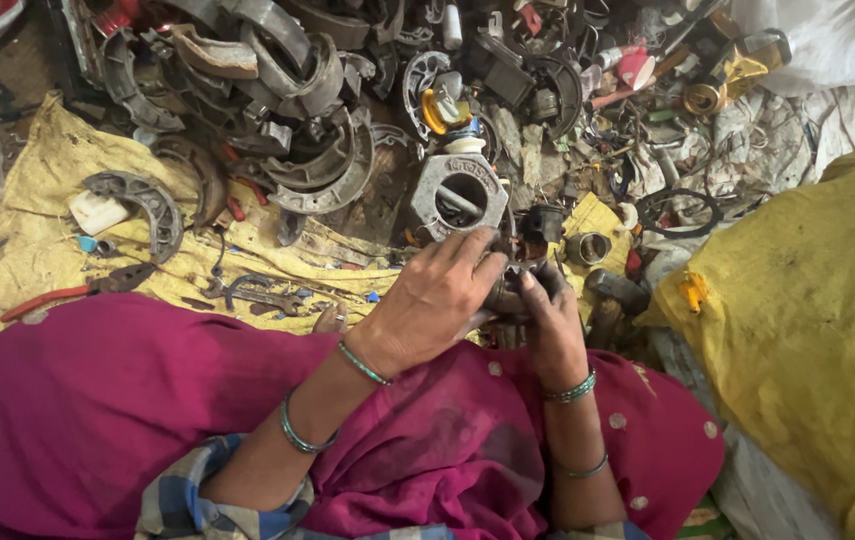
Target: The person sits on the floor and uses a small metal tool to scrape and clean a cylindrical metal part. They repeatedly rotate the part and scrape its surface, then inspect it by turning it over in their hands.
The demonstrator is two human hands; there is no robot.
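While both hands close around it above the magenta lap, the dark, greasy metal part sits between left hand and right hand; beyond lie a grey housing and curved brake shoes.

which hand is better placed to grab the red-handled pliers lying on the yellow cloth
Left, probably. The pliers lie far out on the person's left side. The left hand is nearer them, though both it and the right hand grip the dark metal part.
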